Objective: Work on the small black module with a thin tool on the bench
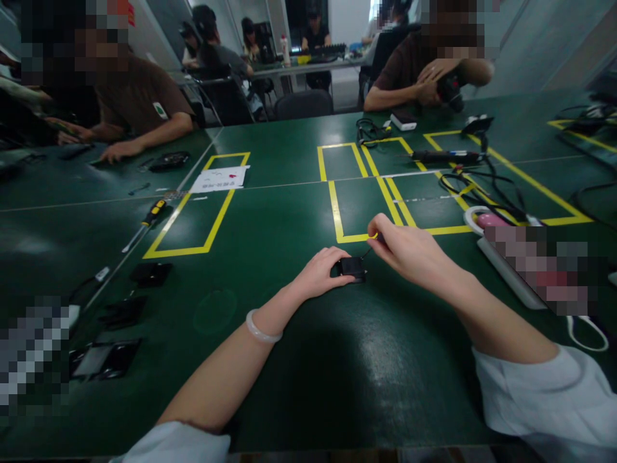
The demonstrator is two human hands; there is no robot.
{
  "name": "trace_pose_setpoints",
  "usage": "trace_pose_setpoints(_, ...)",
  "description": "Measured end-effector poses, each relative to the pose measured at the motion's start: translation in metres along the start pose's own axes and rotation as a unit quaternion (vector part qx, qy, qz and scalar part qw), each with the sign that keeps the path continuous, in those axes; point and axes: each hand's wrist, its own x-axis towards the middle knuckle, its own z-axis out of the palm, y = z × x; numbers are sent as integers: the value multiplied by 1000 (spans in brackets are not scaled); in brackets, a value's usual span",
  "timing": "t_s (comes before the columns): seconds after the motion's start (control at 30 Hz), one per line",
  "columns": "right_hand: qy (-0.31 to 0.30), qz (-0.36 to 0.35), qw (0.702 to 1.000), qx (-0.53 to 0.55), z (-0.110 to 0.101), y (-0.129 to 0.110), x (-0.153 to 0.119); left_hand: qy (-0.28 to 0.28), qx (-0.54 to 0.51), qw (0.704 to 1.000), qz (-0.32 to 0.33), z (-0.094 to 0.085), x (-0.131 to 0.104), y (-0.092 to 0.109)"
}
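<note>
My left hand [324, 273] pinches a small black box-shaped part [352, 269] against the green table, thumb on the near side and fingers on the far side. A small metal bit sticks out at the part's right end. My right hand [405, 247] is closed around what looks like a screwdriver [366, 253]. Its thin dark shaft slants down to the part's upper right corner. A bit of yellow and black shows at the fingers, while the rest of the handle is hidden in my hand. Whether the tip touches the part I cannot tell.
Yellow tape outlines [339, 212] mark the green table [289, 386]. At left lie a yellow-black screwdriver [153, 215] and several black parts [150, 274]. A corded black tool [446, 157] and cables lie at right, near a pink item [489, 222]. Two people [144, 96] sit across the table.
</note>
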Motion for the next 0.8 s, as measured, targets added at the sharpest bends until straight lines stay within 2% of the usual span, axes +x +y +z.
trace_pose_setpoints(0.4, -9, 23, 999, -37, -2, -4, 0, -1, 1, 1000, -2, 1, 1, -1)
trace_pose_setpoints(0.6, 15, 6, 1000, -17, -2, -3, -1, -9, 0, 1000, -6, 0, 2, 1)
trace_pose_setpoints(0.8, -10, 15, 999, -31, -5, -3, -1, -6, -5, 1000, -9, 0, 3, 1)
